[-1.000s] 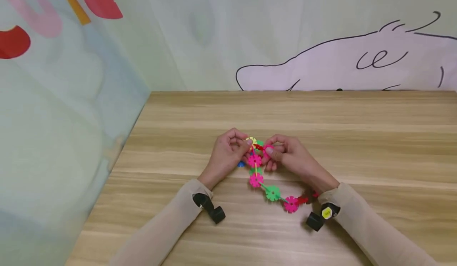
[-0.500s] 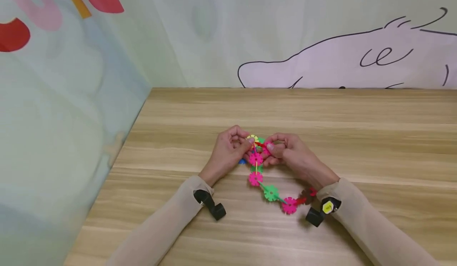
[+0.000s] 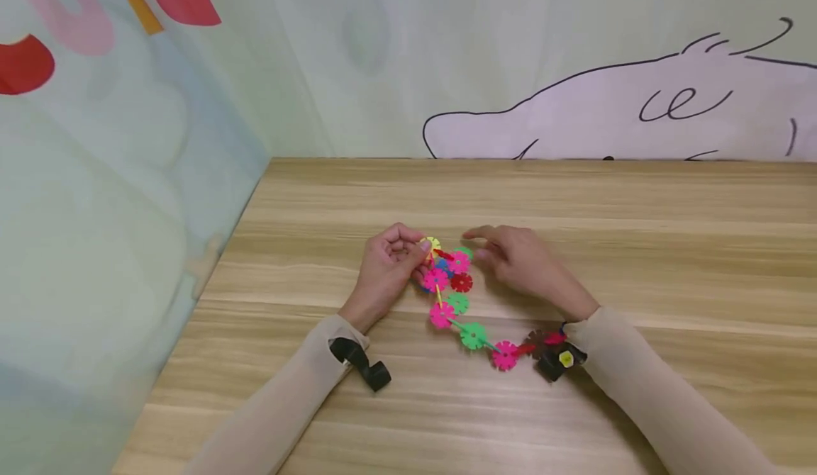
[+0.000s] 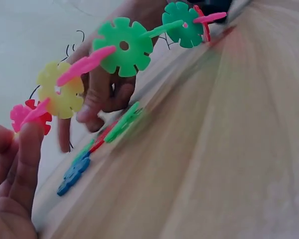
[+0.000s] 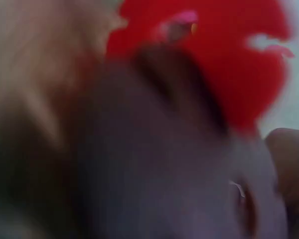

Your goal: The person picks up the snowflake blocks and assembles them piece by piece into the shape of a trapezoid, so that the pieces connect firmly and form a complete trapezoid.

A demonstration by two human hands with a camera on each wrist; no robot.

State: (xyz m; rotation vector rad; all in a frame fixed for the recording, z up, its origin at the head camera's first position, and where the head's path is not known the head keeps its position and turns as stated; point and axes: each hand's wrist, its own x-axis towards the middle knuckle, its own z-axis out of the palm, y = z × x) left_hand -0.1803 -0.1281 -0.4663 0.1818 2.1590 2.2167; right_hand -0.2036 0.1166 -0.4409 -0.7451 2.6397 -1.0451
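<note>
- Since half a second ago, your right hand (image 3: pixel 523 259) has come off the pink disc (image 3: pixel 458 261), which now shows uncovered; your left hand (image 3: pixel 388 262) and the yellow disc (image 3: pixel 431 248) have shifted slightly toward the left edge of the table (image 3: pixel 676 234).
- Your left fingers are closed in a pinch, thumb laid on the face of the yellow disc.
- Your right fingers hold nothing: the index finger reaches out toward the table's left edge, the others bend loosely, all just beside the pink disc.
- The chain (image 3: pixel 473 335) of slotted discs sits well in from the table's far and left edges; from the yellow disc, one stretch leads to the pink disc, another bends away from the far edge toward your right cuff (image 3: pixel 584 326).
- Inside that bend, you have a blue disc (image 3: pixel 442 268), a dark red disc (image 3: pixel 462 282) and a green disc (image 3: pixel 457 303) low over the table.
- Your right wrist view is mostly blur, with a bright red disc (image 5: pixel 239 64) filling its top.
</note>
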